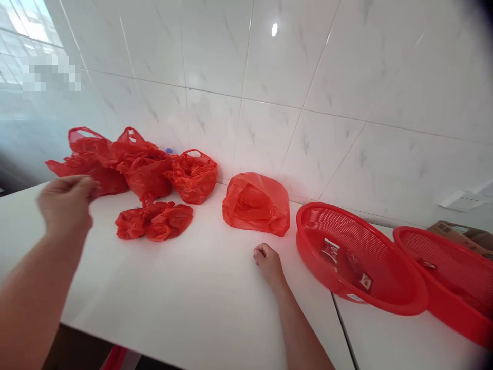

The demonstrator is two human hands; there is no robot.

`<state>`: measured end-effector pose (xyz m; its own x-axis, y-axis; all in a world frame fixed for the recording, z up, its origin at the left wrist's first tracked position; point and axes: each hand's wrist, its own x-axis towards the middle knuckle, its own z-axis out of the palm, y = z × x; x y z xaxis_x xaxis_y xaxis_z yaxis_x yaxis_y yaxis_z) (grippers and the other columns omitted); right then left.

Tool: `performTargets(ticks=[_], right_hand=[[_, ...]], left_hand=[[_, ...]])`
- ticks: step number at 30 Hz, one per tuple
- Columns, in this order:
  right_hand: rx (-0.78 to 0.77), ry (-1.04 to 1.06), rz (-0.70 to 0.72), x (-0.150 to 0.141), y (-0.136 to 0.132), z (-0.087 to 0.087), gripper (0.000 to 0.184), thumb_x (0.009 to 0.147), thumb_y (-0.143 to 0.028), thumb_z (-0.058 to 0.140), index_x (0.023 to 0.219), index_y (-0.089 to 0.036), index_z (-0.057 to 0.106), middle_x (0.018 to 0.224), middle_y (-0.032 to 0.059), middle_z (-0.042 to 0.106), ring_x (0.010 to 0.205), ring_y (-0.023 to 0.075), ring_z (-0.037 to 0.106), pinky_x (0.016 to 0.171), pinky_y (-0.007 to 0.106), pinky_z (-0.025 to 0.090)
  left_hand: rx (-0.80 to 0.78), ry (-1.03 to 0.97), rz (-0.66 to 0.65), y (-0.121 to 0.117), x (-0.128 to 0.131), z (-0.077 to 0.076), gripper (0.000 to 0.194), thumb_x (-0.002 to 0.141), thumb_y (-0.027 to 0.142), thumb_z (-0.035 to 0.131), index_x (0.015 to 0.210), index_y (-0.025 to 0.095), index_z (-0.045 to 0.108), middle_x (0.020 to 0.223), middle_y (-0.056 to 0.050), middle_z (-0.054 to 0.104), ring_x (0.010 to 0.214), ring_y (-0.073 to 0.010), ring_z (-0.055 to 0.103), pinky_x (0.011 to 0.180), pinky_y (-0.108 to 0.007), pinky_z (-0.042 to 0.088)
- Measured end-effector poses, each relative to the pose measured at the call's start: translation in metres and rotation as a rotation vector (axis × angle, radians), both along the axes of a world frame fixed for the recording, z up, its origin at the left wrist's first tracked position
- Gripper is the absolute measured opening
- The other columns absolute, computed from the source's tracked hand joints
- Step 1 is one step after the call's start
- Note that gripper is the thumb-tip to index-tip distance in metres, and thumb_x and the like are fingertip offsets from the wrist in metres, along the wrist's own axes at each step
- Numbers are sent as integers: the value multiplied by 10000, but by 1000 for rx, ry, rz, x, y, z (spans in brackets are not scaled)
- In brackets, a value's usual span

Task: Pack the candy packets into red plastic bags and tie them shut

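Left fingers (79,187): half curled and empty; slight blur hides how far they have closed.
Left hand (65,203): palm down at the left of your view, just in front of the leftmost red plastic bag (90,177), not clearly touching it.
Right fingers (262,254): curled into a loose fist, gripping nothing.
Right hand (269,264): over the white surface (192,293), apart from everything on it, nearest the rounded red plastic bag (256,204).
Rounded bag: puffed, crumpled, translucent, its opening folded toward you, standing alone near the wall.
Bag cluster: 3 knotted or looped red bags lie bunched together along the wall, the leftmost and middle bag (144,169) overlapping, with the right one (192,177) just beside them.
Front bag: 1 flattened, crumpled red bag (154,221) lies nearer you, between your hands.
Behind the bags: a small blue bottle cap (168,150) peeks out.
To your right: 2 red plastic mesh baskets, the nearer (354,257) tilted on its side with paper labels, the farther (439,272) overlapping the view's edge.
Beyond: a cardboard box (458,234) sits by white marble-look wall tiles (277,67).
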<state>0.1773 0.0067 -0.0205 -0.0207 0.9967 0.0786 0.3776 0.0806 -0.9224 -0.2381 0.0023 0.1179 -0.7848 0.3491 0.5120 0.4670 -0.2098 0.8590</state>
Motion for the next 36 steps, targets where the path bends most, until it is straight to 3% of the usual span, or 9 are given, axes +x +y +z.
performTargets(ticks=[3, 7, 11, 17, 21, 23, 26, 29, 36], right_hand=[[2, 43, -6, 0, 0, 1, 177, 772, -357, 469, 684, -205, 494, 630, -28, 555, 537, 115, 474, 542, 235, 383], [-12, 91, -3, 2, -2, 4, 278, 815, -445, 440, 683, -202, 465, 670, -11, 570, 566, 118, 502, 539, 230, 387], [-19, 111, 2, 3, -3, 4, 332, 821, -500, 440, 676, -201, 450, 670, -5, 554, 584, 123, 500, 532, 228, 380], [9, 114, 4, 2, 1, 4, 275, 804, -444, 483, 677, -201, 484, 610, -31, 506, 541, 115, 430, 503, 227, 335], [35, 104, 1, 2, 3, 4, 245, 801, -410, 488, 671, -202, 488, 606, -38, 498, 544, 114, 411, 514, 229, 325], [40, 96, -4, 3, 3, 4, 237, 798, -397, 491, 664, -202, 486, 601, -41, 492, 543, 113, 405, 517, 231, 323], [41, 91, -9, 3, 4, 3, 222, 801, -384, 489, 672, -204, 493, 604, -42, 486, 545, 113, 408, 520, 232, 330], [39, 100, -25, 4, 7, 1, 187, 809, -394, 486, 836, -219, 548, 626, -46, 482, 561, 121, 437, 532, 237, 359], [101, 261, -179, 4, 15, 0, 635, 789, -432, 555, 1341, -255, 295, 756, -30, 500, 622, 133, 502, 578, 255, 438]], left_hand=[[16, 3, -354, 29, 59, -2, 235, 669, 290, 678, 858, 158, 633, 716, 38, 631, 643, -91, 579, 696, -285, 517], [-82, 8, -781, 64, 159, -24, 241, 734, 329, 629, 895, 152, 605, 689, 15, 622, 631, -108, 596, 657, -275, 510], [-293, 238, -1054, 98, 227, -49, 338, 814, 383, 514, 1082, 178, 543, 823, -34, 653, 701, -153, 628, 655, -299, 520], [-460, 602, -1106, 124, 272, -88, 357, 706, 266, 646, 1057, 202, 622, 1158, -87, 615, 1084, -256, 560, 875, -347, 463], [-502, 685, -985, 131, 291, -114, 495, 707, 175, 621, 1195, 180, 536, 1356, -146, 452, 1262, -301, 389, 981, -437, 366], [-531, 699, -917, 134, 298, -123, 503, 706, 164, 616, 1201, 166, 524, 1332, -176, 466, 1223, -322, 418, 949, -480, 374], [-538, 727, -857, 137, 302, -127, 265, 764, 147, 517, 1007, 154, 623, 1050, -139, 632, 1034, -286, 540, 856, -443, 428], [-492, 754, -816, 135, 298, -123, 234, 777, 100, 427, 857, 158, 640, 893, -101, 641, 906, -242, 565, 767, -377, 453], [-337, 852, -841, 102, 274, -115, 283, 664, -20, 367, 743, 175, 556, 804, -56, 599, 836, -207, 564, 708, -329, 465]])
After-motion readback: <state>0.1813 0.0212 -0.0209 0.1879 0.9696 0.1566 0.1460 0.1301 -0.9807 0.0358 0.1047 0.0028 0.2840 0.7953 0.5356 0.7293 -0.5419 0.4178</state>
